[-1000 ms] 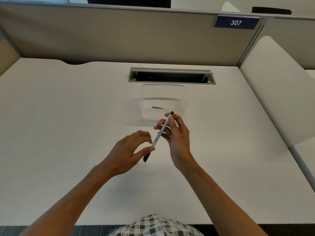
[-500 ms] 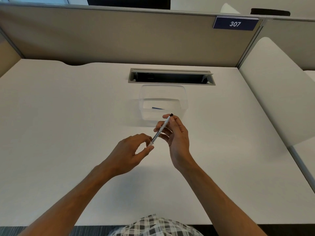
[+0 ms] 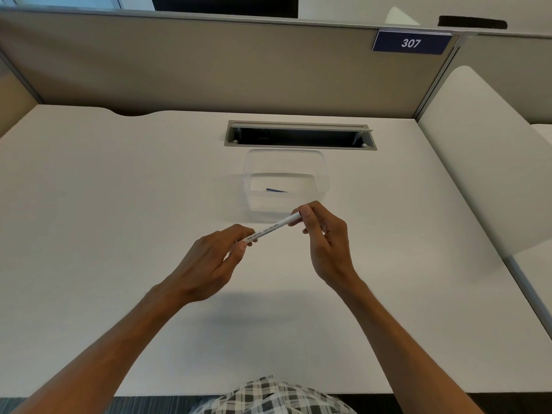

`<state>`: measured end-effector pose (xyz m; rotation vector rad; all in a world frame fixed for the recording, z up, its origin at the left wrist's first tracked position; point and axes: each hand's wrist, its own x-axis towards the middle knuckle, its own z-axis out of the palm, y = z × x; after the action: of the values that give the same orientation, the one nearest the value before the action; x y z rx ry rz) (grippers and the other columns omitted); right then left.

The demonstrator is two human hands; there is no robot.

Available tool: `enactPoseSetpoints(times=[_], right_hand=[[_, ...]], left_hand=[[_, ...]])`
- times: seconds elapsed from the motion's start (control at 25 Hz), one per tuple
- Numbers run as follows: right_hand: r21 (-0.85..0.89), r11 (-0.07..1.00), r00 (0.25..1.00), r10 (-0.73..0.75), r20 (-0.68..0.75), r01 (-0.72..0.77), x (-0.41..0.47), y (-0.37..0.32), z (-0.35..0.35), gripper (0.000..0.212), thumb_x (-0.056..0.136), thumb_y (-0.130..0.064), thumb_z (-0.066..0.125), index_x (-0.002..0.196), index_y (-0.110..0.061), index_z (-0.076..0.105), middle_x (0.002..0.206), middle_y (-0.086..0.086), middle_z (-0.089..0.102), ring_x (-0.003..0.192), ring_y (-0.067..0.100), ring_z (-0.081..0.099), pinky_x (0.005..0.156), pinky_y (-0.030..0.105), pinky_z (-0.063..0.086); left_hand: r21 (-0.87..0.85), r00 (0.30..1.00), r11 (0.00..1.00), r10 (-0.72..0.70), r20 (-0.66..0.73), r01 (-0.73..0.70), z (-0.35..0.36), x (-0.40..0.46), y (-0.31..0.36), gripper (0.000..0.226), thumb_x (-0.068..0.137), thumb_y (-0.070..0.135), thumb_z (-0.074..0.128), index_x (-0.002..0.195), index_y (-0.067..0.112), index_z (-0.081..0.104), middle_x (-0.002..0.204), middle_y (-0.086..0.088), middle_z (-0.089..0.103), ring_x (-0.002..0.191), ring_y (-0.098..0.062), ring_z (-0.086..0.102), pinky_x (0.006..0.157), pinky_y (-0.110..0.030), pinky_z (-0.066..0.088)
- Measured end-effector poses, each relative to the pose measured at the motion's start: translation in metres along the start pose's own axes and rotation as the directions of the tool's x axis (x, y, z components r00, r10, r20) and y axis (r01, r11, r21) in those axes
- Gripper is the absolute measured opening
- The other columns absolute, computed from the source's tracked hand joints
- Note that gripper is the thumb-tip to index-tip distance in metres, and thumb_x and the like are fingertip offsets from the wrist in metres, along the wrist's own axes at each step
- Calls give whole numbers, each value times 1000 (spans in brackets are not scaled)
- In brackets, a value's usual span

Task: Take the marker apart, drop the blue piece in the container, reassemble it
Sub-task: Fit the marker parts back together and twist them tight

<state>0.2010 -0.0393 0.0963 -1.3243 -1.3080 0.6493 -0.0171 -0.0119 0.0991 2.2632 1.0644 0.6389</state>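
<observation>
marker held at both ends, reassembly step in hand

nearest the camera a patch of black-and-white checked cloth showed at the bottom edge, and two bare forearms reached forward over the plain white table. the left hand pinched the near, lower end of the slim white plastic marker with black printed lettering, thumb and curled fingers closed round it so that the tip there was hidden. the right hand gripped the far, upper end in the same way, its fingers wrapped over the end. the marker hung in the air between the two hands, slanted up to the right, clear of the table and just in front of the container.

behind the hands stood the clear, rounded rectangular plastic container, and a small dark blue piece lay on its floor. by that, the drop looked already done and the step in hand seemed to be the putting together again. whether the end parts were fully seated could not be told, as both ends were covered.

the next move likely called for a straight push along the marker's axis, or a twist, with both grips kept firm so the thin barrel did not slip.

farther back lay a grey recessed cable slot, then a beige partition bearing a dark blue sign reading 307.
</observation>
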Motion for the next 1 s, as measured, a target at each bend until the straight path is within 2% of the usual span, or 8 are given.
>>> enactPoseSetpoints(times=[0.16, 0.28, 0.4, 0.6, 0.72, 0.84, 0.92, 1.0], right_hand=[[-170, 981, 993, -77, 88, 92, 1, 3, -9, 38, 101, -37, 38, 82, -15, 61, 72, -10, 61, 67, 13, 56, 61, 30, 41], [-169, 982, 989, -62, 134, 85, 1, 1, -11, 37, 102, -34, 37, 77, -15, 56, 69, -6, 60, 62, 23, 51, 58, 33, 39], [-122, 990, 985, -48, 167, 69, 2, -3, -10, 35, 103, -25, 36, 70, -16, 44, 60, -8, 52, 57, 17, 48, 56, 29, 38], [-47, 995, 967, 94, 237, -86, 2, -5, -8, 38, 103, -25, 38, 65, -17, 36, 54, -12, 38, 56, 15, 32, 55, 35, 29], [76, 977, 946, 174, 274, -201, 2, -5, -6, 39, 103, -22, 40, 64, -18, 34, 54, -14, 33, 55, 11, 27, 54, 28, 26], [148, 962, 963, 205, 173, -231, 0, -5, 0, 40, 99, -28, 44, 64, -11, 38, 56, -6, 36, 53, 17, 34, 53, 27, 30], [159, 967, 979, 194, 59, -201, -2, -6, 7, 40, 98, -34, 46, 68, -8, 48, 60, -2, 51, 60, 31, 50, 55, 30, 37], [265, 940, 975, 222, 5, -215, -3, -8, 13, 31, 98, -35, 50, 77, -13, 59, 71, -4, 67, 70, 23, 65, 56, 27, 44]], left_hand=[[61, 999, 997, 47, -3, -46, -11, 2, 0, 28, 97, 49, 30, 104, 31, 52, 86, 12, 59, 72, -16, 55, 67, -37, 48], [130, 992, 983, 128, -3, -126, -18, 7, 1, 26, 98, 43, 32, 98, 27, 52, 101, 16, 59, 70, -19, 54, 66, -40, 47], [186, 984, 967, 180, -16, -174, -25, 11, 0, 27, 98, 38, 38, 90, 19, 56, 112, 14, 59, 67, -22, 52, 62, -39, 47], [391, 965, 889, 263, -13, -237, -33, 14, 1, 32, 97, 34, 40, 87, 10, 59, 117, 0, 61, 59, -23, 46, 54, -34, 44], [488, 953, 834, 301, -14, -256, -34, 13, 0, 31, 96, 30, 44, 85, 7, 61, 114, -6, 63, 59, -26, 50, 51, -33, 44], [439, 960, 867, 277, -31, -236, -27, 12, -1, 33, 97, 33, 41, 85, 8, 60, 111, -4, 63, 57, -24, 48, 51, -34, 45], [361, 972, 912, 227, -55, -192, -21, 11, -1, 32, 98, 33, 38, 87, 10, 57, 110, 1, 61, 59, -26, 48, 54, -38, 46], [301, 979, 942, 182, -89, -148, -13, 10, 0, 28, 99, 33, 38, 89, 12, 55, 108, 5, 59, 60, -27, 49, 55, -40, 46]])
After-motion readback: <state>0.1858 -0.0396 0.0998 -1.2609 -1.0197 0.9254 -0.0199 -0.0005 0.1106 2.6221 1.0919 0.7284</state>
